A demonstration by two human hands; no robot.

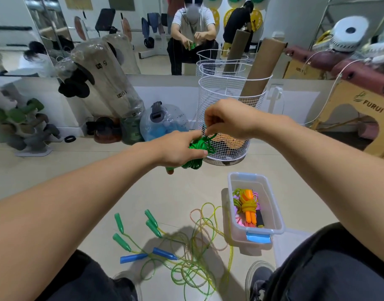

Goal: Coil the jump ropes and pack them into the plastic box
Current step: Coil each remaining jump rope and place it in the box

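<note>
The green jump rope (196, 152), coiled, is held above the floor in front of me. My left hand (178, 149) grips the bundle; my right hand (224, 119) pinches a strand at its top. The plastic box (273, 210), lower right, contains an orange coiled rope (247, 205). Loose ropes (186, 253) lie beside it.
</note>
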